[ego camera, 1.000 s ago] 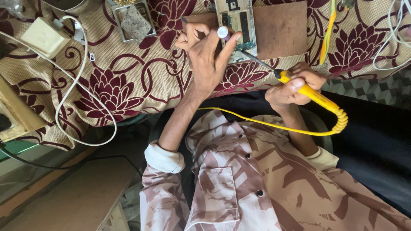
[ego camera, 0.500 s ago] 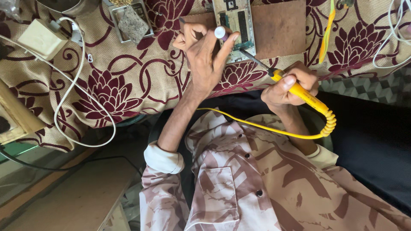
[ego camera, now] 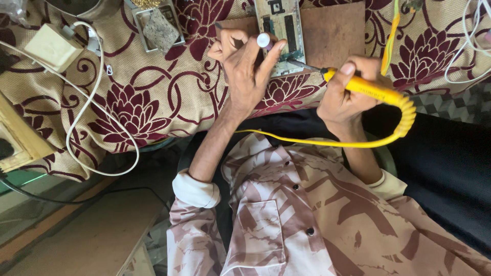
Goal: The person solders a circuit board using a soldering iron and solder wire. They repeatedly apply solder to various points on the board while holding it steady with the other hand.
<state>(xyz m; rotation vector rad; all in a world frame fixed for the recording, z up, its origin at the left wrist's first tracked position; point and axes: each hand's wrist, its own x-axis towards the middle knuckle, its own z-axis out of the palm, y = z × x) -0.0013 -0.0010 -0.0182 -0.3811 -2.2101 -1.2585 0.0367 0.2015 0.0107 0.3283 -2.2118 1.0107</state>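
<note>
Clearly a soldering step is in hand: the right hand (ego camera: 345,94) has its fingers clamped round the yellow handle of a soldering iron (ego camera: 365,88), whose thin metal tip reaches toward the lower edge of a small circuit board (ego camera: 280,30). The left hand (ego camera: 248,66) rests over that board, fingers closed on a small round white-capped piece (ego camera: 264,40) pinched between thumb and forefinger just beside the board. The board lies on a flat brown wooden block (ego camera: 332,30) set on a tabletop covered with a beige cloth (ego camera: 169,102) printed with maroon flowers and looping lines. By my judgement the next move calls for a steady hand, so that the tip meets one joint only while the left fingers stay clear of the hot metal. The iron's cord (ego camera: 327,140) is smooth yellow plastic, coiled tight near the handle and then running slack across the lap. Further left a squarish cream adapter (ego camera: 52,47) with a white cable (ego camera: 102,128) lies on the coarse woven cloth, and a shallow metal tray holding a speckled sponge (ego camera: 159,30) sits above the left hand.
</note>
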